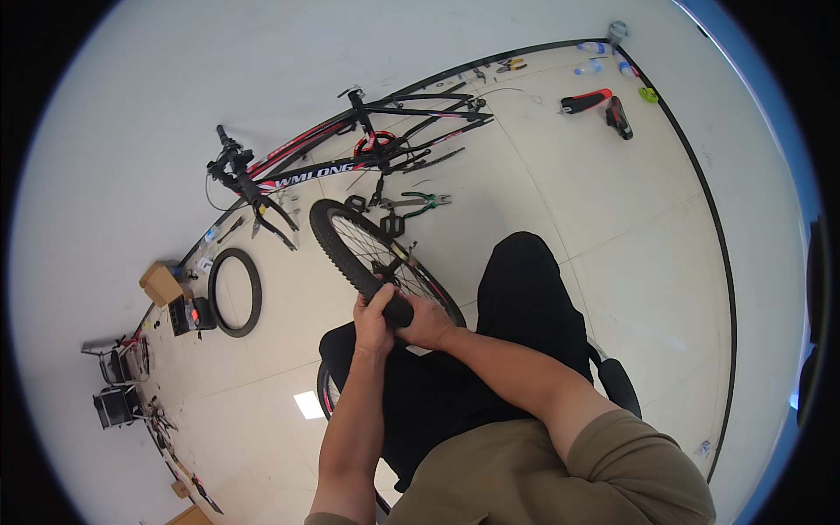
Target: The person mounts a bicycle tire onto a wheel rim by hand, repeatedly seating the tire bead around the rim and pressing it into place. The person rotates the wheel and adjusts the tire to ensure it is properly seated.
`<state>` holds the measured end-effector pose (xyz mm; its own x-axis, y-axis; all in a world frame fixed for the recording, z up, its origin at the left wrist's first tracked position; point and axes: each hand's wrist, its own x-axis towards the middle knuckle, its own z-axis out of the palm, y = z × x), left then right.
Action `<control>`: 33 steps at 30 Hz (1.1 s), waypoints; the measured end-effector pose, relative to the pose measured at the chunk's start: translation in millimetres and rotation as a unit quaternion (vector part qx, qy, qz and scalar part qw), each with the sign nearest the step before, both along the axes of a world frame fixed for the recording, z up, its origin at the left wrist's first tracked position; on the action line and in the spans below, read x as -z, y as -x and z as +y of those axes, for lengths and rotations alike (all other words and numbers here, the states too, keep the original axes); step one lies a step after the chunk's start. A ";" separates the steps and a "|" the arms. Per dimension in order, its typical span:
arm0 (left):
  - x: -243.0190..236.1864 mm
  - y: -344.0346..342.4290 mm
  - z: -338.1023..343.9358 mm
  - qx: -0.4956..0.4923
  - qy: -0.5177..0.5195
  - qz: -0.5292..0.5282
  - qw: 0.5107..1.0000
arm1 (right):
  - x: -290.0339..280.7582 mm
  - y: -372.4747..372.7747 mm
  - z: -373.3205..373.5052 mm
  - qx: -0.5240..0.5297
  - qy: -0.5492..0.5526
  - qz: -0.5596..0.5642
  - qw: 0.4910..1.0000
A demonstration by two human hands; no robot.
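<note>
Wheel point(385, 267) gripped by left hand point(374, 325), right hand point(427, 325); black frame point(339, 167) white-lettered.

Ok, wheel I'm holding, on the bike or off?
Off: left hand and right hand hold the wheel; the frame's fork and rear carry none.

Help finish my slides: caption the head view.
Left hand and right hand gripping a black-tyred bicycle wheel, with a black bicycle frame beyond.

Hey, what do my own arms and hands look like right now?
Your left hand and right hand wear no gloves, and no watch or bracelet shows. The left forearm and right forearm are bare. The right sleeve is short, plain and olive-brown; only a sliver of the left sleeve shows.
</note>
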<state>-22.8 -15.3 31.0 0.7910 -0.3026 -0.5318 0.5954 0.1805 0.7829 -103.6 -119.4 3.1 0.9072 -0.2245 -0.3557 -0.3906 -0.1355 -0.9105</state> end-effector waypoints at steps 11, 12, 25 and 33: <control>-27.2 -29.0 -53.7 0.237 -0.171 -0.126 0.948 | 5.9 -11.7 16.5 0.229 -0.095 -0.169 0.954; -22.2 -35.9 -60.2 0.246 -0.178 -0.141 0.942 | 8.9 -15.2 9.2 0.196 -0.119 -0.162 0.960; -6.1 -98.1 -78.9 0.303 -0.479 -0.426 0.705 | -9.1 -38.9 -114.5 0.302 0.286 -0.273 0.868; -3.6 -90.6 -31.8 0.314 -0.526 -0.384 0.691 | -39.1 -54.9 -175.5 -0.126 0.477 -0.164 0.854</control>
